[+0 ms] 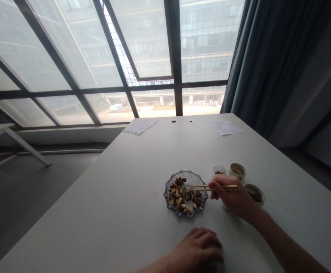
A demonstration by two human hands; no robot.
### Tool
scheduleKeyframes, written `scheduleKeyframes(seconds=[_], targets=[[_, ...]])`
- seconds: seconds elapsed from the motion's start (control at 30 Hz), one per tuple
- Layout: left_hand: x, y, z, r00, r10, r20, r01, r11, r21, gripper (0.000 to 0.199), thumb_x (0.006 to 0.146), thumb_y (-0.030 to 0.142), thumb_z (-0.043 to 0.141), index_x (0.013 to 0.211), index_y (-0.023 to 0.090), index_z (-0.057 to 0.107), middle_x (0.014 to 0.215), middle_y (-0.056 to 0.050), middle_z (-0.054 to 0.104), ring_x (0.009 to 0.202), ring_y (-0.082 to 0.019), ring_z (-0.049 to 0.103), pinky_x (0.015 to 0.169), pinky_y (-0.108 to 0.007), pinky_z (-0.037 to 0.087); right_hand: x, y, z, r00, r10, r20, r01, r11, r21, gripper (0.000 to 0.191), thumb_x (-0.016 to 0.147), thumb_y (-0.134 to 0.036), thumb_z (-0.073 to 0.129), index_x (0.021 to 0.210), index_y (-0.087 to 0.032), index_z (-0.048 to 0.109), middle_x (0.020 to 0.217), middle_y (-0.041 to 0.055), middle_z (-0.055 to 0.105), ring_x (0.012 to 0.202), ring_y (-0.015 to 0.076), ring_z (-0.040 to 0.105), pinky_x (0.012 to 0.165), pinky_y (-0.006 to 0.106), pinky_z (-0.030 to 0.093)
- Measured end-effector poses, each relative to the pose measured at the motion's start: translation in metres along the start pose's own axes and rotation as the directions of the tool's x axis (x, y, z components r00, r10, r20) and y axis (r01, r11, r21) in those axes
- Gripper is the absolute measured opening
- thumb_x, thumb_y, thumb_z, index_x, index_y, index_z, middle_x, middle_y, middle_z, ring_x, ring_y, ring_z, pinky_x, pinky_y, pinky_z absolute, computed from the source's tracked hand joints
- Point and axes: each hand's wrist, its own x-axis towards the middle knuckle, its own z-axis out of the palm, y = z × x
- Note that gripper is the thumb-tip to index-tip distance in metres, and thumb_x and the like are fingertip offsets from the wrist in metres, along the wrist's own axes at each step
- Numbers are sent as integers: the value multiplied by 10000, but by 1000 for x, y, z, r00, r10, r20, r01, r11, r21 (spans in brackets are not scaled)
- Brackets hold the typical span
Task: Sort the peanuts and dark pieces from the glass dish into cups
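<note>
My right hand [229, 195] is closed around a pair of wooden chopsticks [199, 186], whose tips reach over a scalloped glass plate [169, 207]. On the plate lie pale peanuts [178, 201] in their shells and dark brown pieces [195, 197], too small to name. Nothing shows clearly between the chopstick tips. Nearer to me, my left hand [198, 244] rests low over the table with its fingers curled together. What lies under those fingers, if anything, is hidden.
Right of the plate stand a small clear tub [220, 169], a round bowl [237, 171] and another bowl [254, 194] with dark contents, partly behind my right hand. Papers [140, 126] and a crumpled sheet [225, 127] lie at the white table's [120, 189] far end.
</note>
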Motion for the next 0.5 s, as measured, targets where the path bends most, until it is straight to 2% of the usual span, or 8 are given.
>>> scheduleKeyframes(seconds=[0.13,0.27,0.5], targets=[[1,2,-3,1000,-2,-14,1,1000,-17,192,1102,382,818,1224,279,712,1400,-16,768,1423,-240,661,1254,-344,475,2,11,10,999,-27,41,27,1000,-15,618,1140,-630,593,701,-218,731,668,29,729,630,169,656,642,305,495],[1,3,-4,1000,-12,28,12,1000,8,249,1064,369,867,1247,284,720,1401,-23,767,1415,-256,668,1241,-361,500,0,21,14,998,-4,59,3,1000,12,592,1143,-615,595,736,-219,764,721,44,761,673,182,684,678,310,519],[2,-1,1,1000,6,8,-6,1000,16,238,1063,380,868,1222,273,727,1379,-20,775,1401,-250,677,1236,-353,502,-4,32,23,996,83,-27,-81,993,87,610,1133,-660,577,761,-224,786,705,71,823,637,208,778,636,296,587]])
